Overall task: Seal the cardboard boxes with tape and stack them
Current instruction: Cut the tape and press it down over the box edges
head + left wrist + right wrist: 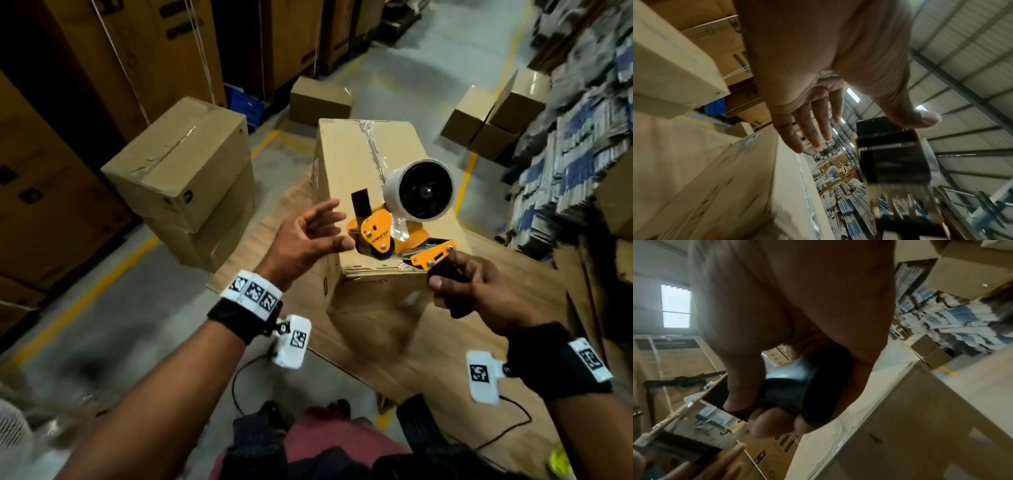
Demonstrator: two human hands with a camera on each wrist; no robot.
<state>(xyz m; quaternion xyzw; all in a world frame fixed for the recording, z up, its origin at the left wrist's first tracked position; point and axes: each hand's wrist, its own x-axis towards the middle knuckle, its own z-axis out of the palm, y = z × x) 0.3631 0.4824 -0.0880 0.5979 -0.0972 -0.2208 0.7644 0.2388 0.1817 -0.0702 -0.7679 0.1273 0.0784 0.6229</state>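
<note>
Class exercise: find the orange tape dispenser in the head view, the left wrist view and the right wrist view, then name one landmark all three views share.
Head: tape dispenser at centre, its handle gripped by the right hand.
Left wrist: lower right, blurred, its dark front just below the left hand's thumb.
Right wrist: black handle at centre, frame toward lower left.
Shared landmark: the taped cardboard box beneath it.

No legible text anywhere.
</note>
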